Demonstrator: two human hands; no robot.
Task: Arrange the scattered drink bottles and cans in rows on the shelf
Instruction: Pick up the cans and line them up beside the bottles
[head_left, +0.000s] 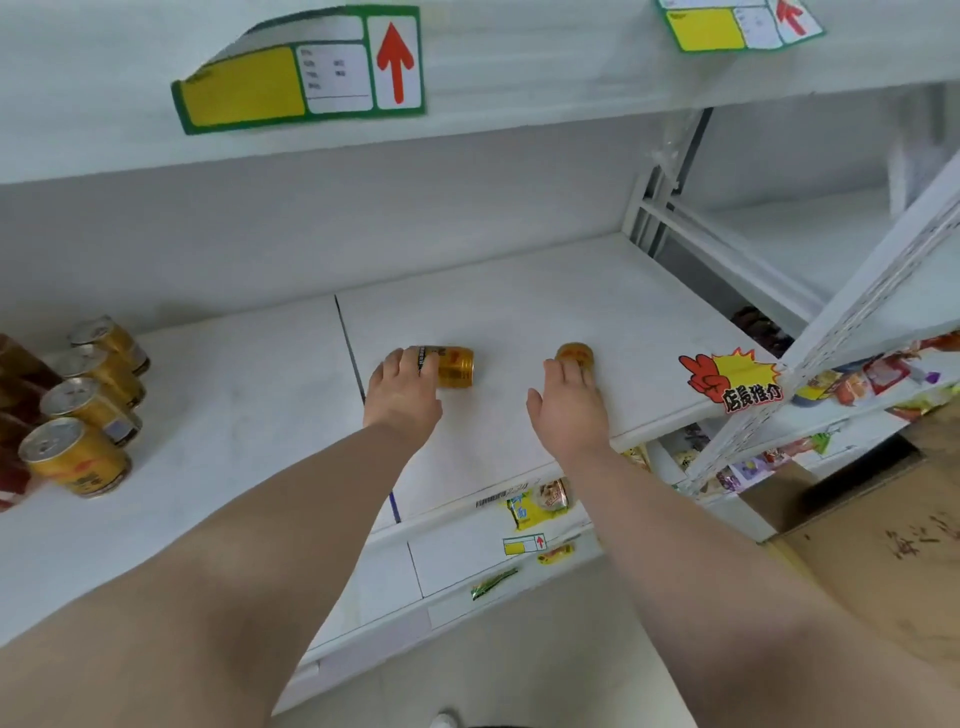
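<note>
left hand (402, 387) curls its fingers over a gold can (451, 365) lying on its side on the white shelf (249, 415), though the grasp doesn't look fully closed around it. right hand (569, 400) reaches with fingers spread for a second gold can (575, 355), fingertips touching its near side, nothing gripped. both cans sit just beyond the knuckles, well apart from each other. this looks like the pick-up step: gathering the two strays. next each can needs a firm wrap, a turn upright and a carry leftward. far to the left a row of gold cans (85, 400) stands upright, with dark red bottles (18, 374) beside it at the edge, seemingly where these belong.
</note>
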